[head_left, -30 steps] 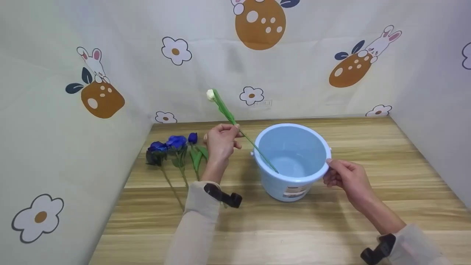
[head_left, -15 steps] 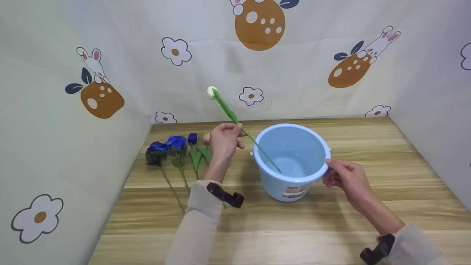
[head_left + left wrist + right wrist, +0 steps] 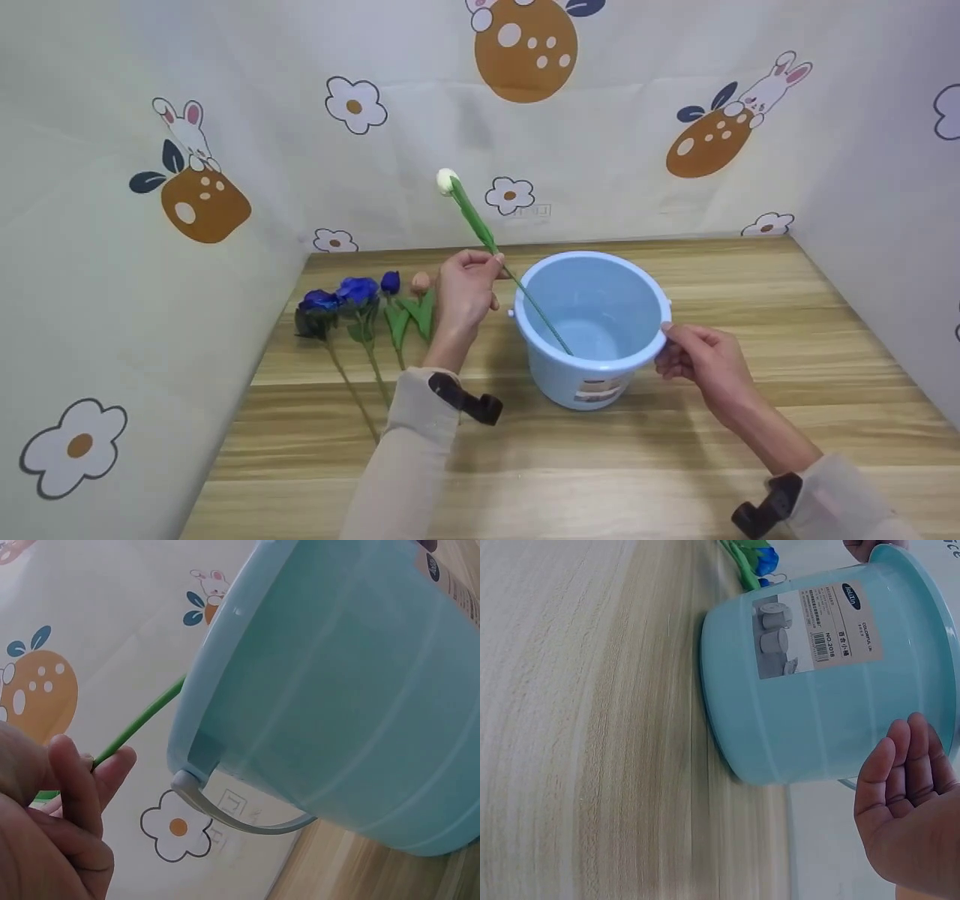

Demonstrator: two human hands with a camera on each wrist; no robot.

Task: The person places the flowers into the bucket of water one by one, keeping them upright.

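Observation:
My left hand (image 3: 463, 296) pinches the green stem of a white artificial tulip (image 3: 472, 216) between thumb and fingers. The tulip slants, bloom up and to the left, and its lower stem reaches over the rim into the mouth of a light blue bucket (image 3: 551, 379). Whether the stem's tip touches the inside cannot be told. At the bucket's right side my right hand (image 3: 709, 360) grips the rim with the thumb on top and the fingers curled below. From the left wrist, the stem (image 3: 142, 724) passes behind the rim, and the bucket's handle (image 3: 255, 823) hangs down.
Left of my left hand, several artificial flowers lie on the wooden table (image 3: 525, 480): dark blue rose (image 3: 319, 304), blue rose (image 3: 358, 291), blue tulip (image 3: 390, 283), pinkish tulip (image 3: 421, 283). A printed cloth (image 3: 420, 150) covers the walls behind and beside.
My left hand has moved slightly right with the white tulip, which now stands a little steeper. The pinkish tulip has come into view. My right hand stays on the rim.

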